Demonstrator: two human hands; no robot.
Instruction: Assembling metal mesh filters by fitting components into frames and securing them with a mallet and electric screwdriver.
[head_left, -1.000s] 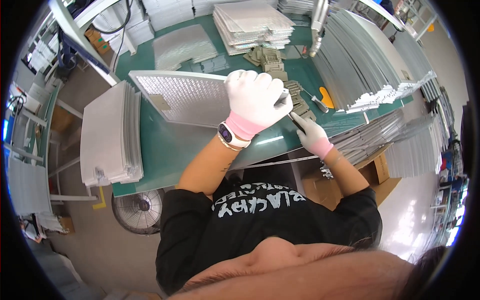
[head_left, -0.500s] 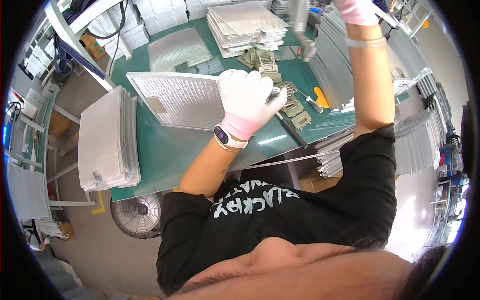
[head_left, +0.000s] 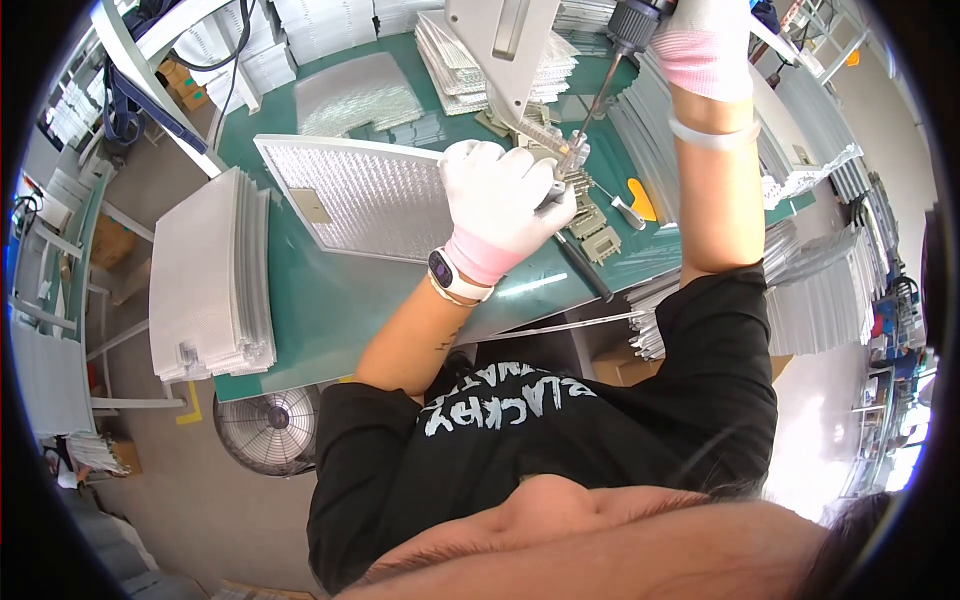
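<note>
My left hand (head_left: 505, 200), in a white glove with a pink cuff, grips the right end of a silver mesh filter panel (head_left: 370, 195) that stands tilted above the table. A small grey part (head_left: 553, 192) shows by its thumb. My gloved right hand (head_left: 705, 50) is at the top edge, closed round a dark power screwdriver (head_left: 636, 25); its fingers are mostly hidden. The long bit (head_left: 598, 100) points down at a clear nozzle (head_left: 573, 155) close to the left thumb. A pale feeder arm (head_left: 505, 50) reaches down beside the bit.
Grey-green plastic parts (head_left: 600, 243) lie right of the left hand, near a black-handled tool (head_left: 583, 268) and a yellow piece (head_left: 642, 198). Stacked panels stand at left (head_left: 205, 270), at the back (head_left: 435, 65) and at right (head_left: 650, 140). A floor fan (head_left: 270, 430) is below the green table (head_left: 320, 340).
My right hand has come down and slightly left, bringing the screwdriver and feeder arm into view over the left thumb. The left hand and panel have barely moved.
</note>
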